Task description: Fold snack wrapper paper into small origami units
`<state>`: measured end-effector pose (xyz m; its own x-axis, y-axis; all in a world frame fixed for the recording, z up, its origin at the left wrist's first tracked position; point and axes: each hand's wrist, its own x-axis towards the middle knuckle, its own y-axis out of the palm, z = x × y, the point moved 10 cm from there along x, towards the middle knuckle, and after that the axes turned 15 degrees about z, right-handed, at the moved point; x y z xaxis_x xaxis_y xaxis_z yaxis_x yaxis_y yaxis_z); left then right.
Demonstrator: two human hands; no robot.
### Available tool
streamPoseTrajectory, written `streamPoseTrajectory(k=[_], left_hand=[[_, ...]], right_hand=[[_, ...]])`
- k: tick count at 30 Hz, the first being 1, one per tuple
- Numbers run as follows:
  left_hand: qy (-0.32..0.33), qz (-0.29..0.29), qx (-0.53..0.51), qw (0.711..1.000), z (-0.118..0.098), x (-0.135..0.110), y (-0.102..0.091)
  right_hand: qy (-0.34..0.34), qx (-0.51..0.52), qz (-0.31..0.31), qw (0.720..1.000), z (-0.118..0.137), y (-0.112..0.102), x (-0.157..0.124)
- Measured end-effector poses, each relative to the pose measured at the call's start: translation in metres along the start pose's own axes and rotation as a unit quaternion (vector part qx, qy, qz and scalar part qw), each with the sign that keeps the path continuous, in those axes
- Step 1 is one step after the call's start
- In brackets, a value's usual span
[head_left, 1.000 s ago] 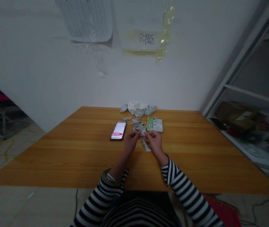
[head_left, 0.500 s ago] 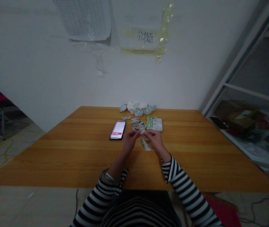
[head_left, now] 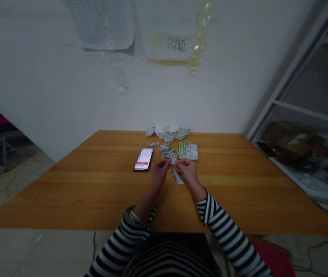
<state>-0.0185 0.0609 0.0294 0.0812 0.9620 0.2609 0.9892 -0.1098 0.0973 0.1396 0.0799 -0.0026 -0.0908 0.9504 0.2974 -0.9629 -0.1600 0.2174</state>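
Observation:
Between the fingertips of my left hand (head_left: 160, 171) and my right hand (head_left: 188, 171) is a small piece of printed paper (head_left: 173, 161), pale and partly covered by the fingers. Both hands are closed in a pinch on it, one from each side, just above the table. Right behind them lies a crumpled printed paper (head_left: 168, 153), whitish with green and dark marks. A narrow scrap (head_left: 177, 177) rests on the wood beneath and between the wrists. Beyond my right hand lies a flat green and white printed packet (head_left: 188, 151).
A phone (head_left: 143, 159) with a lit screen lies left of my hands on the wooden table (head_left: 94, 184). Several crumpled scraps (head_left: 168, 136) and white tissue (head_left: 162, 129) sit along the wall. Shelving with cardboard boxes (head_left: 290, 138) stands at the right.
My hands have shifted very slightly, still pinching the small piece of paper. The things on the table have not moved.

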Motion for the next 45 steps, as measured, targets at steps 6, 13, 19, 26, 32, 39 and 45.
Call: streamPoseTrajectory(k=[6, 13, 19, 26, 32, 39, 45], left_hand=[[0.019, 0.006, -0.051, 0.998, -0.001, 0.0, 0.003], [0.029, 0.028, 0.082, 0.996, -0.008, 0.0, 0.002], [0.021, 0.101, 0.137, 0.985, -0.005, 0.006, 0.014], [-0.009, 0.134, 0.128, 0.983, 0.006, 0.008, 0.023], [0.003, 0.096, 0.163, 0.982, 0.001, 0.004, 0.014], [0.038, 0.141, 0.161, 0.976, 0.0, 0.005, 0.025], [0.047, 0.219, 0.147, 0.963, -0.001, 0.003, 0.04]], right_hand=[[-0.018, 0.041, -0.022, 0.999, 0.005, 0.0, -0.002], [-0.033, 0.049, 0.009, 0.998, 0.015, 0.007, -0.002], [-0.011, 0.052, 0.004, 0.999, 0.017, -0.004, 0.0], [-0.016, 0.027, 0.01, 0.999, 0.021, -0.004, 0.001], [-0.013, 0.049, 0.024, 0.998, 0.013, 0.007, 0.0], [0.031, 0.089, 0.045, 0.995, 0.007, 0.011, -0.001], [0.044, 0.079, 0.088, 0.992, 0.01, 0.012, 0.001]])
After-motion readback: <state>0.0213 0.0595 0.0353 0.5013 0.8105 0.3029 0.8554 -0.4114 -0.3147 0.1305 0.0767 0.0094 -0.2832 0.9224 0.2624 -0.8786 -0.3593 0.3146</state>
